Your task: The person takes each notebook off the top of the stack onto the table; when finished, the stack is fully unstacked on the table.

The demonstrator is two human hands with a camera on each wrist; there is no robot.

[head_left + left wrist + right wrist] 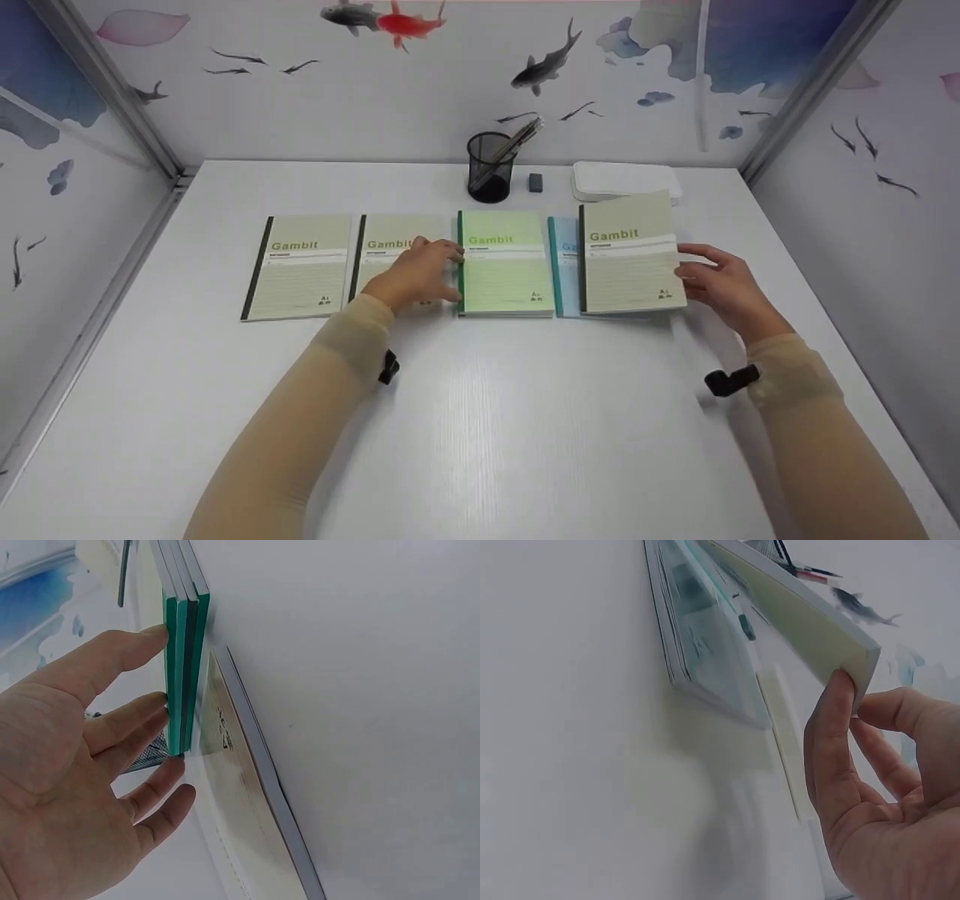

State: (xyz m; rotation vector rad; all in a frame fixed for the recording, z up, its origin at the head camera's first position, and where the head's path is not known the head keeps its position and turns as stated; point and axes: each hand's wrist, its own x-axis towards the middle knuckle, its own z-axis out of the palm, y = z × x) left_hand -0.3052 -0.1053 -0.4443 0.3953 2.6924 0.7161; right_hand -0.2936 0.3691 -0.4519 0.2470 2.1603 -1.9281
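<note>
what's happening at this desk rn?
A person's right hand pinches a beige notebook by its edge, tilted up over a blue notebook. The left hand touches the spine side of the green notebook stack. Two more beige notebooks lie left of that stack, and a pen cup stands behind.

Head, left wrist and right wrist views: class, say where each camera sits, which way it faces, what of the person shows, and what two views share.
Head: worn on the head, facing forward and down across the table; both forearms, left hand and right hand show.
Left wrist: worn on that wrist, facing the stack that the left hand touches; only that hand shows.
Right wrist: worn on that wrist, facing the raised notebook; only the right hand shows.
Shared: head and right wrist both show the right hand pinching the raised notebook.
</note>
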